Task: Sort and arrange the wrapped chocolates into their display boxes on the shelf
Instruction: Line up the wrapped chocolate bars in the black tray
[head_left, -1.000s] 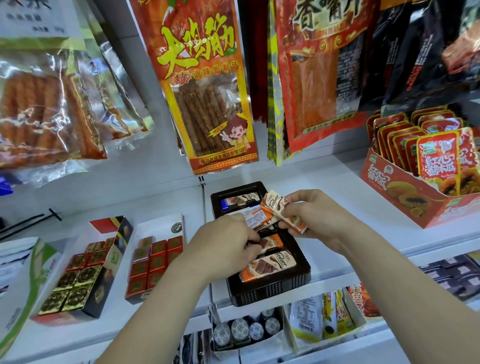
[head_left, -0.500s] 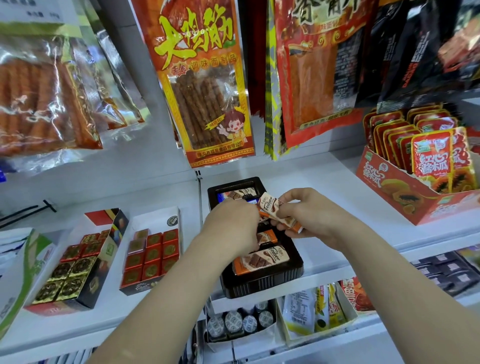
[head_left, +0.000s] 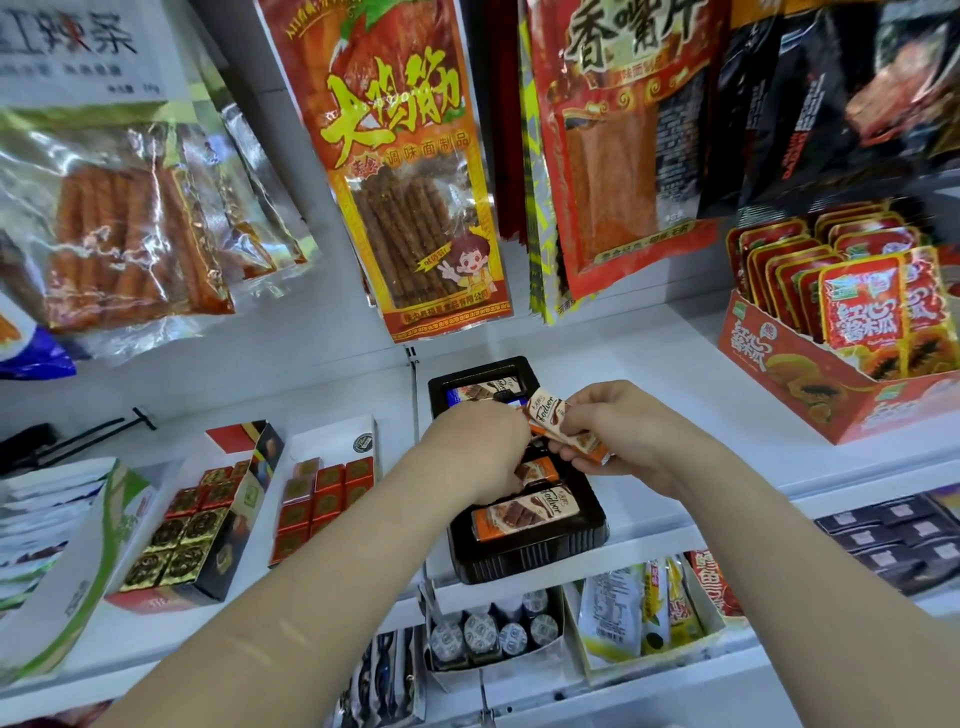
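Tray (head_left: 524, 564) part-hidden by left hand (head_left: 475, 452), grip unseen | right hand (head_left: 628, 434) pinches chocolate bar (head_left: 550, 413) | snack bags (head_left: 410, 182) above

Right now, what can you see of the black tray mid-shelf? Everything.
The black tray is glossy dark plastic, rectangular with rounded corners and ribbed walls, lying flat on the white shelf, front end at the lip. Inside: an orange-wrapped chocolate bar near the front, a blue-ended bar at the back. The left hand reaches into its middle; the right hand holds a third bar over its right rim.
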